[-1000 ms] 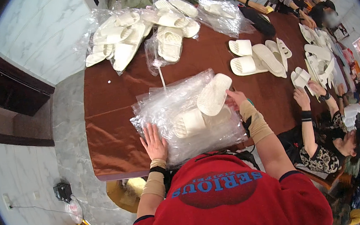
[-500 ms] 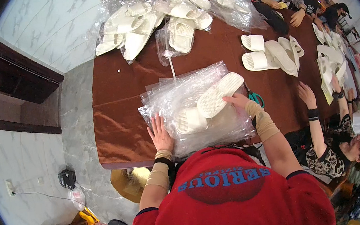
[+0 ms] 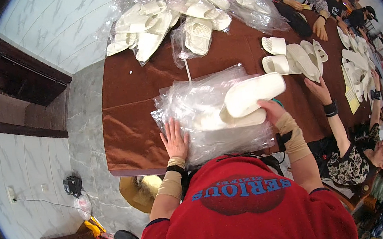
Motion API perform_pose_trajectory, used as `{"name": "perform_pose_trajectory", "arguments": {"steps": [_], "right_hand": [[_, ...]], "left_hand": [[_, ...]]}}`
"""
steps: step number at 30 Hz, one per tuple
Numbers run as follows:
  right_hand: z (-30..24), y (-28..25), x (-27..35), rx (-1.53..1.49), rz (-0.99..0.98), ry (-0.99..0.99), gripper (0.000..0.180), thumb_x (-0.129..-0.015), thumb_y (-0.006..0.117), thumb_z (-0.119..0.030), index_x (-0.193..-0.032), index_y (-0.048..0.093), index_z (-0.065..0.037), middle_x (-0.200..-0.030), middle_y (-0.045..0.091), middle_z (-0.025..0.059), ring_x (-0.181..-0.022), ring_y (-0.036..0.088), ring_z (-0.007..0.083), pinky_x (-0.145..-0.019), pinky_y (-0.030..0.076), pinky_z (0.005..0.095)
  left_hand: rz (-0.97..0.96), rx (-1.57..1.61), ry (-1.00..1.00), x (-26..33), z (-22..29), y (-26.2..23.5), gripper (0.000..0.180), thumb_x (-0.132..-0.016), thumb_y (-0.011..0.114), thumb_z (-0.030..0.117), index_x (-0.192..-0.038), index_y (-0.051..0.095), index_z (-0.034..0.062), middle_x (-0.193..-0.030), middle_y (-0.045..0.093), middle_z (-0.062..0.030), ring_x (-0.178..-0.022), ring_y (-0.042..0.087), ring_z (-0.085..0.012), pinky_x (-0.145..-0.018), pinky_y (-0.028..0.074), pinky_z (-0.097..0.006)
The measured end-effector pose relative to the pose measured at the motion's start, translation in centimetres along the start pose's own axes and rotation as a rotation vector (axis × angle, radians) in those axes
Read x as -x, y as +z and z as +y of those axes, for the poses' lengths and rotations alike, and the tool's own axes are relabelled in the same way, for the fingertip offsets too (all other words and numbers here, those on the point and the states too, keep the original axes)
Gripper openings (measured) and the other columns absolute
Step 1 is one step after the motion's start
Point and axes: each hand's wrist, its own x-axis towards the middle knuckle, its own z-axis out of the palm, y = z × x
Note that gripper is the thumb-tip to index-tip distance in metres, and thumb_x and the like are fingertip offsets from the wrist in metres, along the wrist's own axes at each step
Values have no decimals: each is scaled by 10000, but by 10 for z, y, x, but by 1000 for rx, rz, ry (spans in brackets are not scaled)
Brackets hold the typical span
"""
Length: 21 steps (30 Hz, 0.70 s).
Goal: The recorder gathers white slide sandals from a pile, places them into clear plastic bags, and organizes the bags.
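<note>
My right hand [image 3: 273, 109] grips a white slipper [image 3: 256, 93] by its near edge, thumb and fingers closed on it. Partly beneath that slipper lies a second white slipper [image 3: 244, 119], whose other end is blurred by plastic glare. Both are over a stack of clear plastic bags [image 3: 184, 99] on the brown-covered table [image 3: 130, 148]. At the near left of the stack my left hand [image 3: 175, 139] rests flat, fingers spread, pressing on the bags' edge. Some of a teal handle [image 3: 279, 103] shows behind my right hand.
Bagged white slippers [image 3: 147, 29] pile up along the far side. To the right, several loose slippers [image 3: 304, 60] lie within reach of a co-worker's hand [image 3: 318, 90]. More slippers [image 3: 357, 68] and people line the right. A box [image 3: 136, 193] stands below the near left edge.
My right hand has carried the upper slipper to the right and turned it; its textured face has given way to a smoother one. A co-worker's hand has reached farther toward the loose slippers.
</note>
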Motion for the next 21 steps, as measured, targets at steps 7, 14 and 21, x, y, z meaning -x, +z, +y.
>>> {"name": "perform_pose_trajectory", "arguments": {"steps": [7,14,21], "right_hand": [[-20,-33,10,13,166,-58,464,-873,649,-257,-1251,521,-21,-1159,609,99,-1002,612,203,-824,521,342],[-6,-26,17,15,318,-137,429,-867,668,-129,-1242,520,16,-1168,607,94,-1067,586,192,-894,492,331],[-18,-4,18,96,376,-216,413,-824,722,-127,-1179,568,20,-1078,626,115,-933,626,208,-808,520,331]], "left_hand": [[35,112,-29,0,1,-4,650,-895,524,407,-1449,315,139,-1555,198,-40,-1446,118,-265,-1118,62,-594],[63,160,108,5,-10,-35,510,-862,572,236,-1346,453,127,-1505,295,-68,-1404,213,-313,-1092,155,-593],[261,400,211,-24,14,-54,480,-812,634,88,-1272,502,59,-1370,461,-114,-1238,438,-335,-1012,369,-431]]}}
